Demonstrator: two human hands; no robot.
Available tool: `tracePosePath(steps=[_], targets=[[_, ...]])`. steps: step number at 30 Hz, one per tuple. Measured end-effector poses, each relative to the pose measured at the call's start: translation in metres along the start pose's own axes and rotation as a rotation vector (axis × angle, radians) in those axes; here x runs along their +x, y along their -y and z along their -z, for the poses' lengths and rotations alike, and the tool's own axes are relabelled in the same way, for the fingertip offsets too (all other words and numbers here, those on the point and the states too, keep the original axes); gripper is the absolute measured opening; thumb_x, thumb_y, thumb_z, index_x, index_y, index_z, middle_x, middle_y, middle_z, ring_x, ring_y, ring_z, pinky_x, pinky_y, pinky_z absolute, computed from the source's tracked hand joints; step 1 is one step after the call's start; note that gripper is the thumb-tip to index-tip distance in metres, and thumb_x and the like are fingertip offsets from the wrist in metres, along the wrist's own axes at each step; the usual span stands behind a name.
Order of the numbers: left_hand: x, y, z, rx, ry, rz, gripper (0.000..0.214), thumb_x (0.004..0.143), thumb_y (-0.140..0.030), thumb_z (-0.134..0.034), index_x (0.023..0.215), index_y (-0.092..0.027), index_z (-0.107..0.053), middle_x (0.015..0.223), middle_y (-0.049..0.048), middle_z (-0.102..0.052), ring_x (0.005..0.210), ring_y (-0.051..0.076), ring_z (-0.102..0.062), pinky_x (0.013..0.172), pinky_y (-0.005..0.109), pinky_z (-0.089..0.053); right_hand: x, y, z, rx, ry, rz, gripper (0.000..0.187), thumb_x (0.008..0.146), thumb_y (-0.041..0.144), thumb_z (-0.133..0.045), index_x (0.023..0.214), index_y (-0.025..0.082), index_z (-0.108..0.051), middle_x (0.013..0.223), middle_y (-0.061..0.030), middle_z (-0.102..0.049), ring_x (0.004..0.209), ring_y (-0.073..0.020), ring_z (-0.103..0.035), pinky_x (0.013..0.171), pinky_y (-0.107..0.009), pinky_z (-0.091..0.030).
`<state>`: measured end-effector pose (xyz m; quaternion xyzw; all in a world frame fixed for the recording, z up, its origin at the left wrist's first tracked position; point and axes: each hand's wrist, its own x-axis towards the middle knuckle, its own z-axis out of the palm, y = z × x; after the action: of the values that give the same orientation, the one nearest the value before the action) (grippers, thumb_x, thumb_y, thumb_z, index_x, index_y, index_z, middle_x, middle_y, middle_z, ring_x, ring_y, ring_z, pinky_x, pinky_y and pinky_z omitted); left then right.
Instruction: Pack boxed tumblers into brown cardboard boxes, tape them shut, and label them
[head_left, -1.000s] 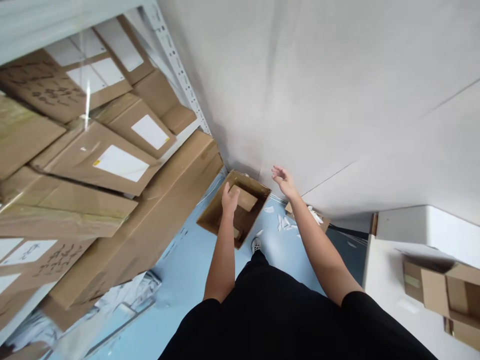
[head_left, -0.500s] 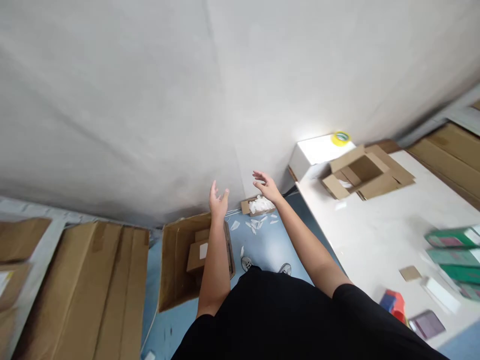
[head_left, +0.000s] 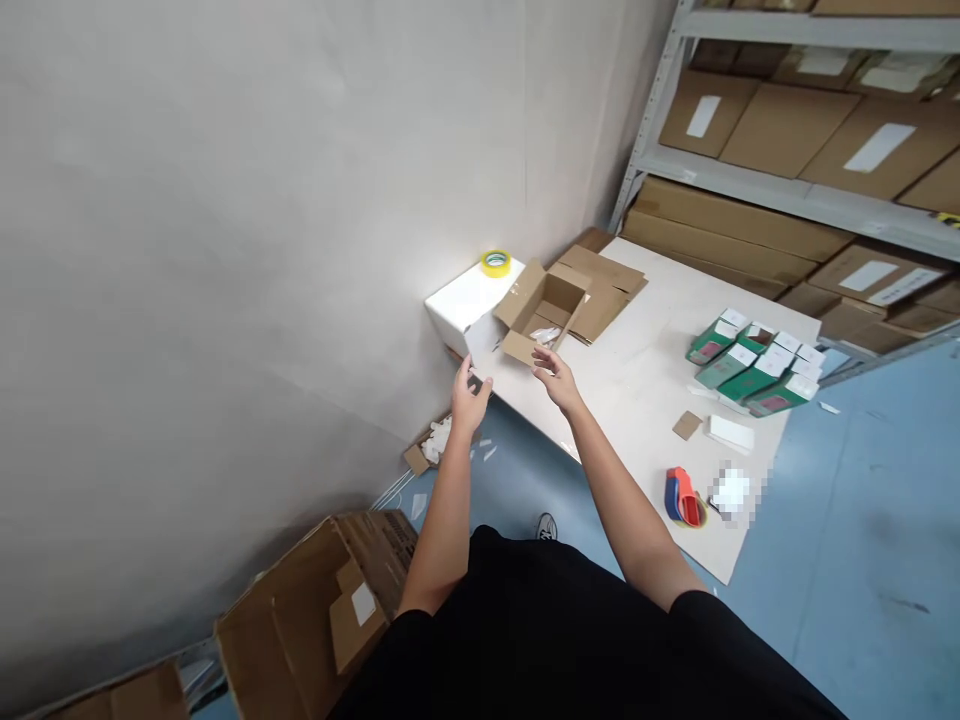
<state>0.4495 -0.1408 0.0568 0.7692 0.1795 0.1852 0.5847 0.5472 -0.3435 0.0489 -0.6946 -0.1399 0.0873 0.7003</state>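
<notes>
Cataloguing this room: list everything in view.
Table: one, white, right
White box: one, white, table
Tape roll: one, yellow, on white box
Open carton: one, brown, table
Flattened cardboard: uncounted, brown, table
Green boxes: four, green, table
Slab: one, white, table
Tape dispenser: one, red-blue, table
Shelved cartons: many, brown, grey shelving
Large carton: one, brown, floor
Scrap-filled carton: one, brown, centre
Shoe: one, light, floor
Left hand: one, bare, centre
Right hand: one, bare, centre

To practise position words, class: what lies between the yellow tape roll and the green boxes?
In the head view, from the tape roll to the green boxes: an open carton, flattened cardboard, then white tabletop.
</notes>
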Motion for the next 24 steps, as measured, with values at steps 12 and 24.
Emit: tracePosePath(steps=[12,24], targets=[[0.067,0.021,-0.077,0.174,0.287,-0.106,0.065,0.092,-0.031,-0.069,0.155,-0.028,-0.052,0.164,0.0115,-0.046,0.148,0.032,-0.047,0.113,0.046,-0.05,0.033,-0.039,0.059,-0.082,-0.208,-0.157,0.073,0.083,0.042,-0.066,0.152,0.025,-0.052,0.16,-0.0155,-0.051,0.126,-0.0283,-0.062,0.104,-0.047,-0.054],[0.234,0.1,-0.122,0.492,0.484,-0.012,0.076,0.075,-0.023,-0.081,0.148,-0.023,-0.062,0.176,0.0159,-0.021,0.155,0.045,-0.034,0.125,0.058,-0.031,0.143,-0.12,0.03,-0.341,-0.148,-0.413,0.098,0.072,0.024,-0.077,0.162,0.026,-0.041,0.166,-0.0141,-0.043,0.151,-0.03,-0.044,0.119,-0.051,-0.042]])
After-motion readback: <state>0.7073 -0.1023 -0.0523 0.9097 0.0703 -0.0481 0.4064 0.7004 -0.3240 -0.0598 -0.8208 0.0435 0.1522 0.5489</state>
